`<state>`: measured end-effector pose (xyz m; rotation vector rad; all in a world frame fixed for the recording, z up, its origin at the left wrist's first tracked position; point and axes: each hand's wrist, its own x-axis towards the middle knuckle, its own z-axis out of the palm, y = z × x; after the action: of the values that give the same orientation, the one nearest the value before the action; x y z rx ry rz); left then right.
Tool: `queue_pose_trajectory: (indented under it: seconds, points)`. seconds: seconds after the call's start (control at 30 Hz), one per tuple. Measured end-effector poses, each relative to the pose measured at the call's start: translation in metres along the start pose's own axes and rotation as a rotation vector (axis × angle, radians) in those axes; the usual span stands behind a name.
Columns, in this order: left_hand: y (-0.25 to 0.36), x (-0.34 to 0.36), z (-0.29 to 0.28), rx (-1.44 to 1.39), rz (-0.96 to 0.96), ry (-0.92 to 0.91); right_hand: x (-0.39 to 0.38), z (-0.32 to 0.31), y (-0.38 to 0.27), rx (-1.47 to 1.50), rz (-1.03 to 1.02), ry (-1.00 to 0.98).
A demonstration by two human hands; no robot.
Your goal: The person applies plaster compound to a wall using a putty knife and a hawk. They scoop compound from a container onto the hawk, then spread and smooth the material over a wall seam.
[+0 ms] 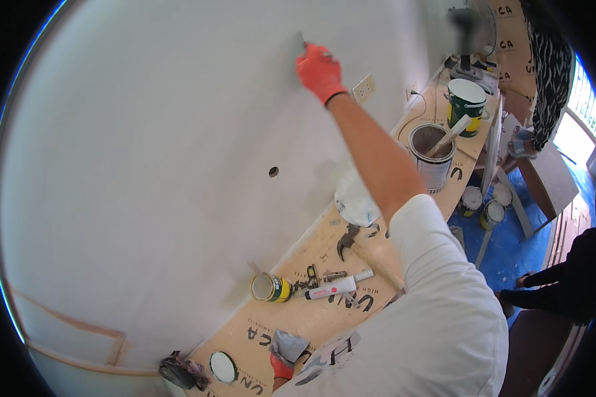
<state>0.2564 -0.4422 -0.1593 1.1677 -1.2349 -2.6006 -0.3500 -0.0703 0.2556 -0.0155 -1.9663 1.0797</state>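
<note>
High on the white wall (pixel 179 132), my right hand (pixel 321 69) in a red glove is closed round a putty knife (pixel 302 42), its thin blade at the wall surface. Below and to the right of that glove is a wall socket (pixel 363 88). Low in the picture, my left hand (pixel 282 368), also red-gloved, grips a flat grey plate (pixel 289 346) close to my shirt. Most of the left fingers are hidden. The plate's exact kind is unclear. A small round hole (pixel 273 172) shows in the wall.
Along the wall, a board-topped bench (pixel 258 317) bears a hammer (pixel 371 259), a white tube (pixel 331 288), a small tin (pixel 271 288), a lid (pixel 223 367), a plastic bag (pixel 357 198) and paint cans (pixel 432 169). Other people (pixel 549 86) stand at the right, near a blue floor sheet (pixel 510 255).
</note>
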Motion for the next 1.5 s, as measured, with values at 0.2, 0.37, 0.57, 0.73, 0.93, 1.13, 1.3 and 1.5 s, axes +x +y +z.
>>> queue_pose_trajectory:
  seconds: [0.2, 0.37, 0.57, 0.73, 0.93, 1.13, 1.3, 1.5]
  points:
    - [-0.006, -0.006, -0.010, 0.053, 0.052, 0.000, -0.091, 0.030, -0.045, 0.021, -0.309, -0.147]
    - [0.002, -0.011, 0.016, 0.101, 0.069, -0.029, 0.008, -0.018, 0.032, 0.027, 0.068, -0.090]
    - [0.002, -0.010, 0.010, 0.073, 0.012, -0.004, 0.011, -0.014, 0.021, 0.176, 0.111, -0.307]
    - [0.003, -0.008, 0.006, 0.070, -0.019, 0.009, -0.044, 0.006, -0.025, 0.186, -0.105, -0.106]
    - [0.011, -0.005, 0.016, 0.069, -0.040, 0.005, -0.139, 0.035, -0.107, 0.749, 0.028, -0.141]
    - [-0.001, -0.005, 0.001, 0.089, 0.072, 0.092, -0.147, 0.042, -0.067, -0.363, -0.517, -0.216]
    - [0.001, 0.004, 0.006, 0.029, 0.056, 0.004, 0.025, -0.021, 0.053, -0.035, 0.066, -0.018]
    - [-0.011, 0.014, -0.038, 0.043, 0.046, -0.007, 0.003, -0.011, 0.010, 0.245, 0.058, -0.213]
